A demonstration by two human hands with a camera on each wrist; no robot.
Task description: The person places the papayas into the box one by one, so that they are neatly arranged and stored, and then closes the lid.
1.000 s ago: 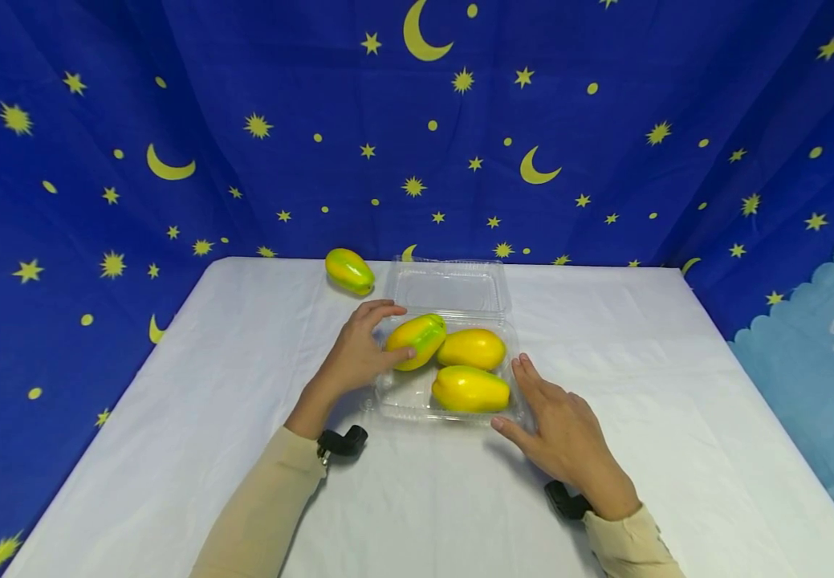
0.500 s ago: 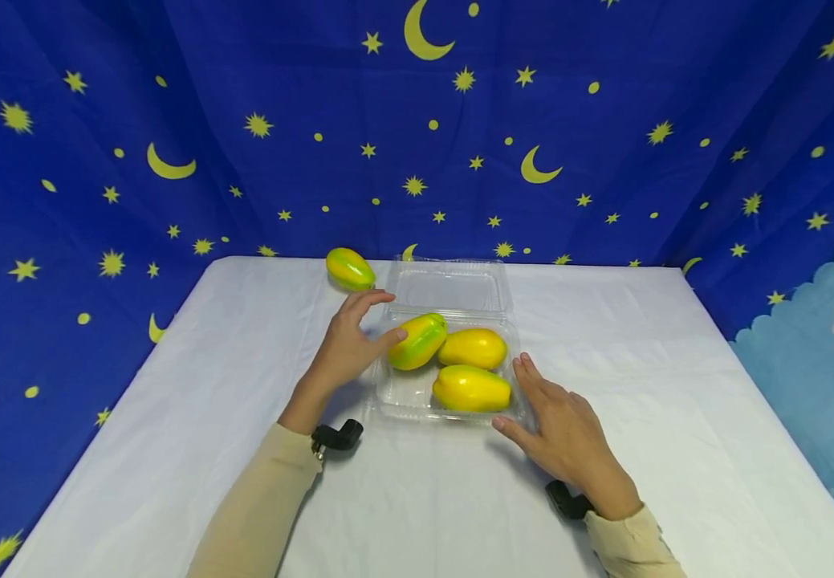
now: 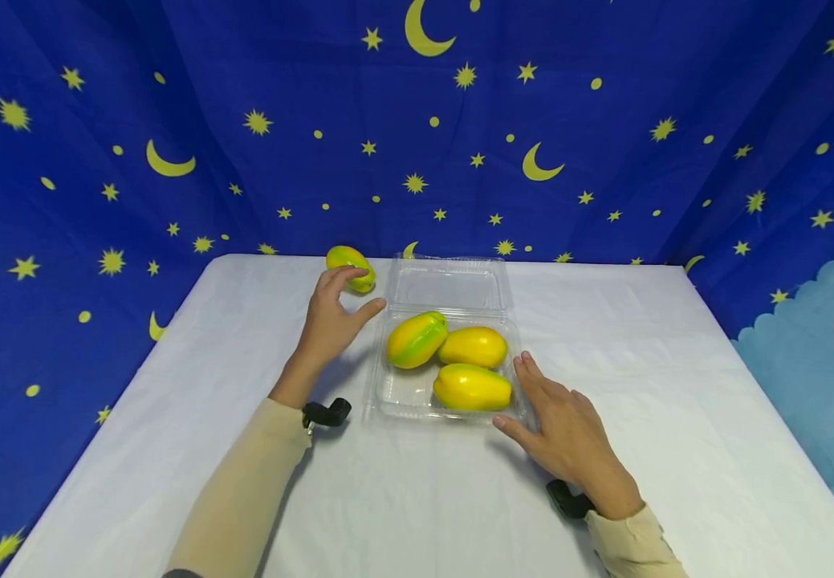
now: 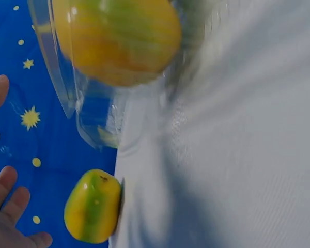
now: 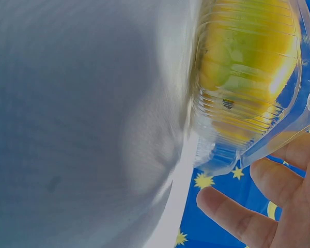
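Note:
Three yellow-green papayas lie in a clear plastic clamshell box: one at the left (image 3: 417,340), one at the back right (image 3: 473,348), one at the front right (image 3: 472,387). Another papaya (image 3: 351,268) rests on the table behind my left hand (image 3: 330,317). That hand is reaching over the table left of the box, thumb and fingers spread with nothing between them. Its fingertips overlap the outer papaya in the head view; in the left wrist view they show apart from this papaya (image 4: 93,206). My right hand (image 3: 564,429) has its straight fingers along the right wall of the box (image 5: 248,103).
The box's transparent lid (image 3: 449,287) is folded back toward the far table edge. A white cloth (image 3: 640,345) covers the table. Behind it hangs a blue curtain (image 3: 301,72) with moons and stars. Black wrist mounts (image 3: 326,413) sit under both wrists.
My left hand has let go of the left papaya in the box and moved back and left toward the papaya outside. The right hand stays at the box's side.

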